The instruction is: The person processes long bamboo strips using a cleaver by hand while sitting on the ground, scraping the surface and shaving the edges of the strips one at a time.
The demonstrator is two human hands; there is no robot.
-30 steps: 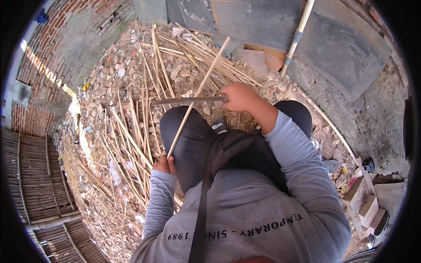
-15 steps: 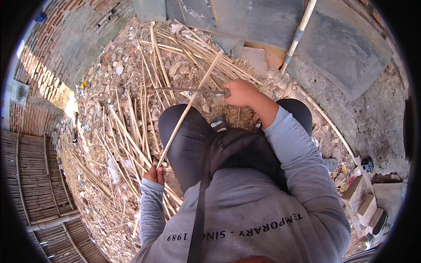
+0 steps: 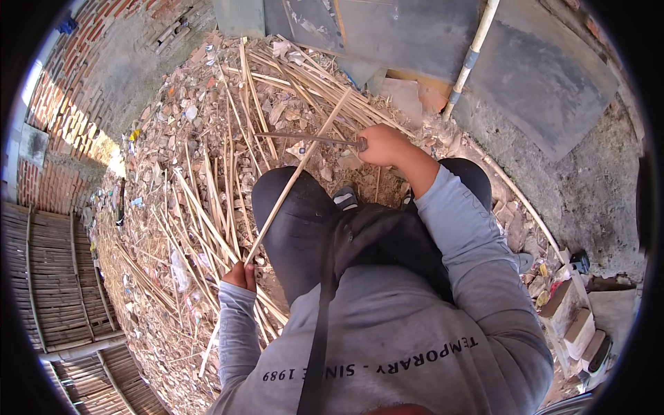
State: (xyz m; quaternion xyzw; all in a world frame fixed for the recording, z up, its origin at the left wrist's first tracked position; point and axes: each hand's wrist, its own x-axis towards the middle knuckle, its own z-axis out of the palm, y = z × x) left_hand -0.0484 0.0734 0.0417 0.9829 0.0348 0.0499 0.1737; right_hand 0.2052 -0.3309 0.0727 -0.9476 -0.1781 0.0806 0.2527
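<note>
A long pale strip, seemingly split bamboo (image 3: pixel 296 173), slants across my left knee. Its lower end is pinched in my left hand (image 3: pixel 240 275), beside my thigh. My right hand (image 3: pixel 382 144), in front of my right knee, is wrapped round the handle of a long thin knife (image 3: pixel 304 137). The blade points left and crosses the bamboo strip towards its upper end. Whether the edge bites into the strip cannot be made out. My palm hides most of the handle.
Cut strips (image 3: pixel 321 83) lie piled ahead, and more strips (image 3: pixel 207 221) are scattered at the left over rubble and litter. A pole (image 3: pixel 472 59) leans against grey boards (image 3: pixel 408 31). Woven bamboo panels (image 3: pixel 52 277) stand far left, bricks (image 3: pixel 579 334) at the right.
The knife has shifted slightly right and its tip has risen a little. The bamboo strip stays nearly in place, with my left hand still gripping its lower end.
</note>
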